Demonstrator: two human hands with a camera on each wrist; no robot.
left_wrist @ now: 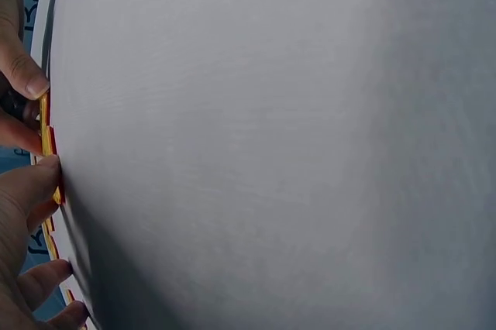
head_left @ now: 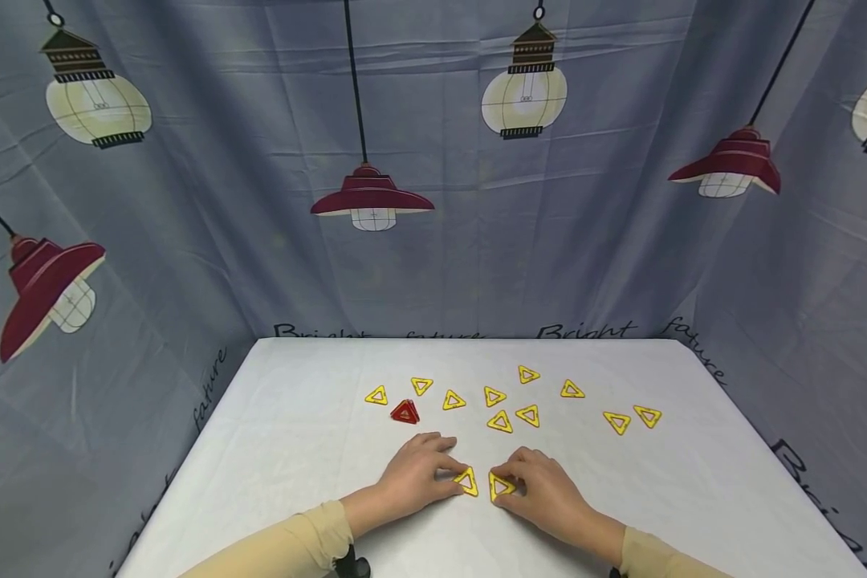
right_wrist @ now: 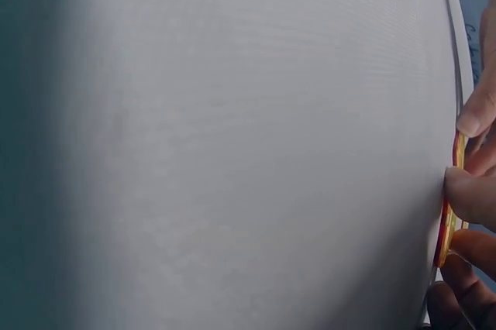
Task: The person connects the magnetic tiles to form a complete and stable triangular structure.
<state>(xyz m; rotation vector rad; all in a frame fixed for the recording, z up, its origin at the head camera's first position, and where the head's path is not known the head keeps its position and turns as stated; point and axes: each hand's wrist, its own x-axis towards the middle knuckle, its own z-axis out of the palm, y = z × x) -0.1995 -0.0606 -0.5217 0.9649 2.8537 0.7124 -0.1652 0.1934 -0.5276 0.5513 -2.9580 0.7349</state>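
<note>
In the head view my left hand (head_left: 417,475) pinches a yellow triangular frame (head_left: 470,481) between thumb and fingers, near the table's front. Just to its right, my right hand (head_left: 545,491) pinches another yellow triangle (head_left: 493,486), with a small gap between the two pieces. The left wrist view catches the left hand (left_wrist: 23,214) at its left edge, gripping a piece (left_wrist: 59,190) with a yellow face and a red side. At the right edge of the right wrist view, the right hand (right_wrist: 474,198) holds its piece (right_wrist: 444,241), also yellow and red.
Several yellow triangles (head_left: 501,421) lie scattered beyond the hands on the white table (head_left: 296,449), some far to the right (head_left: 648,416). A red triangular piece (head_left: 405,412) lies beyond the left hand. A grey-blue curtain (head_left: 448,273) printed with lamps surrounds the table's back and sides.
</note>
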